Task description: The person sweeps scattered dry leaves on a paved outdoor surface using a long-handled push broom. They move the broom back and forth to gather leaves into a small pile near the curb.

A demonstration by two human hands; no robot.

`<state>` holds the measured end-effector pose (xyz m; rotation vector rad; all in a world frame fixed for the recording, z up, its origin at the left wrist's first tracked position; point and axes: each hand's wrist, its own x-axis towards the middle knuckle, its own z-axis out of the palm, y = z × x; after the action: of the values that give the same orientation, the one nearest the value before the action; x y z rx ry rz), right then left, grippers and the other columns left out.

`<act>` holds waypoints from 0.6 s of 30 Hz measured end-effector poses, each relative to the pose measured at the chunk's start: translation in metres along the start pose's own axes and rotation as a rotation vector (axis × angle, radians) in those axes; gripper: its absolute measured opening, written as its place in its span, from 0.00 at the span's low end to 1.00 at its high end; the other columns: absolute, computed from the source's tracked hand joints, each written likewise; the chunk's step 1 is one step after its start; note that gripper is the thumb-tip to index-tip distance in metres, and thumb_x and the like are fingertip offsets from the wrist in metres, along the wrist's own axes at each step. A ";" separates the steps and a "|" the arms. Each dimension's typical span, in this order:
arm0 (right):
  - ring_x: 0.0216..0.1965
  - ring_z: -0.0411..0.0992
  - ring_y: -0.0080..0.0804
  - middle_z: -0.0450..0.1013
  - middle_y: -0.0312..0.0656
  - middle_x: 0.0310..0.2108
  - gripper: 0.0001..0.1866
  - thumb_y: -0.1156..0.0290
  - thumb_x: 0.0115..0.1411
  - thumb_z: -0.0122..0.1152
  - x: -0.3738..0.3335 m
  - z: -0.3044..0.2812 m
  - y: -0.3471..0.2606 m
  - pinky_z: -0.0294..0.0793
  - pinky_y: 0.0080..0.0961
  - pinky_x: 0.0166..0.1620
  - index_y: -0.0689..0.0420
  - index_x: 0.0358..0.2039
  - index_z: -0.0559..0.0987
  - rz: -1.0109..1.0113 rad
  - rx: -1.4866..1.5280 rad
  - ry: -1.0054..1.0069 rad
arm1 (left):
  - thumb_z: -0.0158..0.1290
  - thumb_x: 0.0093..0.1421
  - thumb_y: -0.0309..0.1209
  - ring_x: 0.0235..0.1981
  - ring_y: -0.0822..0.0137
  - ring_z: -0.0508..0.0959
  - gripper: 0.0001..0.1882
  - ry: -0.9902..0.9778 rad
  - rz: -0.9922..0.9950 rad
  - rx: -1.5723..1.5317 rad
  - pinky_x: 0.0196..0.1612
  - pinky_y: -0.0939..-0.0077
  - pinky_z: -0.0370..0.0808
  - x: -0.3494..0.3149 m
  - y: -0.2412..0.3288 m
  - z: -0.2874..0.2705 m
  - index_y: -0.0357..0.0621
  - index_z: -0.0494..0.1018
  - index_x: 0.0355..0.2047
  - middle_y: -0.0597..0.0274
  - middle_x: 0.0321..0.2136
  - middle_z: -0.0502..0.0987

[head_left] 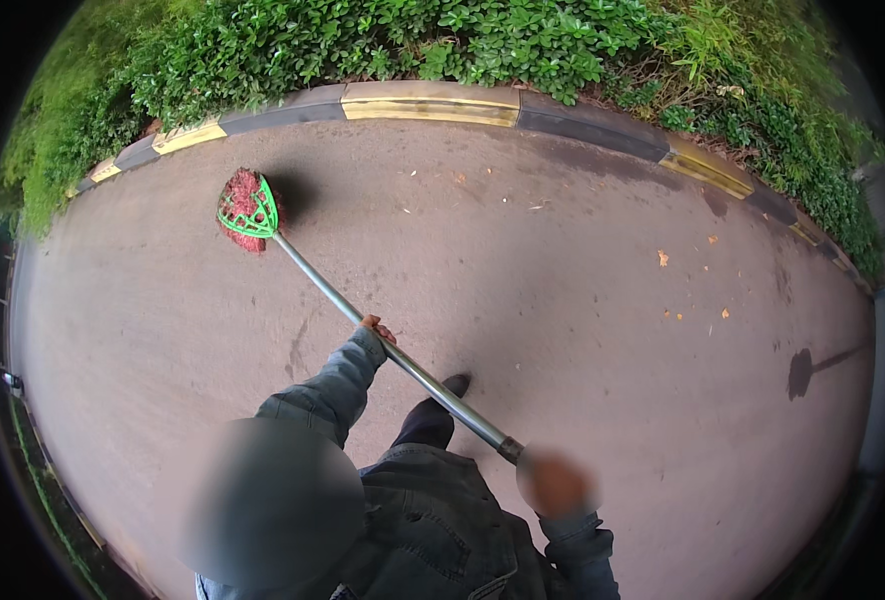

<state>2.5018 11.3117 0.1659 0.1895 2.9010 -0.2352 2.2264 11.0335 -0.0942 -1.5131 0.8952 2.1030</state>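
Observation:
A broom (328, 287) slants across the view, its long metal handle running from the far left to the near right. At its far end is a green frame with reddish bristles (242, 192); whether they touch the pavement I cannot tell. My left hand (379, 329) is closed around the middle of the handle. Around the dark near end of the handle is my right hand (559, 483), its fingers blurred. Both forearms wear blue-grey sleeves.
Brownish pavement (603, 320) surrounds me. A black-and-yellow kerb (431, 104) curves along the far side, with green bushes (383, 45) behind it. Several small orange leaves (664, 259) and bits lie to the right. My dark shoe (457, 384) shows beneath the handle.

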 end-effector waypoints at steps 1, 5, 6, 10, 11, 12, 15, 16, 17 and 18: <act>0.14 0.67 0.37 0.65 0.41 0.13 0.11 0.67 0.39 0.57 0.020 -0.010 -0.007 0.65 0.32 0.16 0.56 0.17 0.65 -0.035 -0.011 0.009 | 0.41 0.48 0.30 0.06 0.62 0.58 0.08 0.009 0.026 0.000 0.13 0.62 0.63 0.003 0.014 0.004 0.45 0.56 0.16 0.62 0.05 0.55; 0.13 0.67 0.35 0.65 0.40 0.13 0.10 0.67 0.38 0.57 0.067 -0.024 -0.009 0.64 0.30 0.16 0.55 0.16 0.65 -0.099 -0.036 0.042 | 0.41 0.47 0.29 0.06 0.65 0.57 0.09 0.039 0.001 -0.019 0.11 0.67 0.61 0.022 0.022 0.019 0.47 0.54 0.14 0.64 0.05 0.54; 0.13 0.67 0.35 0.65 0.40 0.13 0.10 0.67 0.38 0.57 0.068 -0.022 0.000 0.64 0.30 0.16 0.55 0.16 0.65 -0.096 -0.034 0.048 | 0.41 0.47 0.28 0.06 0.66 0.56 0.10 0.055 -0.003 -0.009 0.11 0.70 0.60 0.022 0.015 0.025 0.47 0.54 0.12 0.65 0.04 0.54; 0.13 0.66 0.35 0.65 0.40 0.13 0.09 0.69 0.37 0.57 0.062 -0.045 0.041 0.64 0.30 0.16 0.55 0.15 0.65 0.055 -0.162 -0.001 | 0.41 0.46 0.30 0.07 0.64 0.58 0.11 -0.028 -0.089 -0.002 0.12 0.67 0.62 0.036 -0.053 0.060 0.47 0.54 0.11 0.63 0.05 0.55; 0.13 0.66 0.36 0.65 0.41 0.13 0.09 0.71 0.36 0.57 0.053 -0.053 0.056 0.64 0.30 0.16 0.55 0.15 0.65 0.148 -0.161 -0.019 | 0.40 0.47 0.32 0.07 0.63 0.58 0.12 -0.062 -0.111 0.009 0.12 0.67 0.62 0.038 -0.081 0.073 0.47 0.54 0.10 0.63 0.05 0.55; 0.13 0.66 0.37 0.65 0.41 0.13 0.08 0.72 0.36 0.57 0.038 -0.059 0.072 0.64 0.31 0.17 0.55 0.14 0.65 0.240 -0.161 -0.037 | 0.40 0.48 0.33 0.06 0.63 0.58 0.13 -0.094 -0.135 0.018 0.11 0.66 0.62 0.037 -0.115 0.085 0.46 0.54 0.10 0.62 0.05 0.56; 0.13 0.65 0.39 0.65 0.42 0.13 0.08 0.73 0.34 0.56 -0.049 -0.070 0.114 0.64 0.33 0.17 0.55 0.13 0.65 0.520 -0.231 -0.089 | 0.41 0.49 0.31 0.07 0.64 0.58 0.12 -0.152 -0.279 0.086 0.11 0.66 0.62 -0.018 -0.241 0.114 0.45 0.55 0.11 0.62 0.05 0.56; 0.13 0.65 0.40 0.65 0.43 0.12 0.08 0.73 0.33 0.56 -0.093 -0.073 0.119 0.64 0.34 0.17 0.55 0.13 0.65 0.626 -0.261 -0.128 | 0.42 0.49 0.29 0.07 0.65 0.58 0.10 -0.079 -0.424 0.185 0.11 0.66 0.62 -0.042 -0.284 0.119 0.44 0.56 0.14 0.61 0.06 0.56; 0.15 0.67 0.44 0.67 0.44 0.13 0.08 0.73 0.32 0.57 -0.135 -0.074 0.117 0.66 0.37 0.21 0.56 0.14 0.67 0.804 -0.298 -0.168 | 0.42 0.49 0.28 0.07 0.66 0.58 0.07 -0.101 -0.451 0.224 0.11 0.66 0.62 -0.063 -0.328 0.117 0.43 0.58 0.17 0.61 0.07 0.57; 0.15 0.67 0.44 0.67 0.45 0.13 0.08 0.73 0.31 0.58 -0.152 -0.095 0.093 0.66 0.37 0.21 0.56 0.14 0.67 0.876 -0.281 -0.188 | 0.41 0.50 0.30 0.08 0.64 0.59 0.10 -0.092 -0.527 0.372 0.14 0.64 0.64 -0.092 -0.356 0.120 0.44 0.57 0.15 0.61 0.08 0.58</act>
<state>2.6420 11.4023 0.2791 1.2427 2.3487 0.2856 2.4042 11.3765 -0.0776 -1.2717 0.7057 1.5181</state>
